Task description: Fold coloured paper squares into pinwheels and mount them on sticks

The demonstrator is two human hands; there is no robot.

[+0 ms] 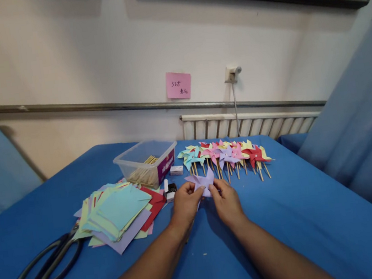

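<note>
Both my hands meet over the blue table [303, 215] and pinch a lilac paper piece [203, 181] folded into pinwheel points. My left hand [185, 204] grips its left side with thumb and fingers closed. My right hand [226, 202] pinches its right lower edge. Just beyond lies a row of several finished paper pinwheels [226, 154] on wooden sticks, in teal, pink, purple, red and yellow.
A pile of coloured paper squares [120, 211] lies to the left, with large black scissors [48, 267] beside it. A clear plastic tub [146, 163] holds wooden sticks. Small boxes [173, 183] sit near the tub. Blue curtains hang at both sides; a pink note [178, 85] is on the wall.
</note>
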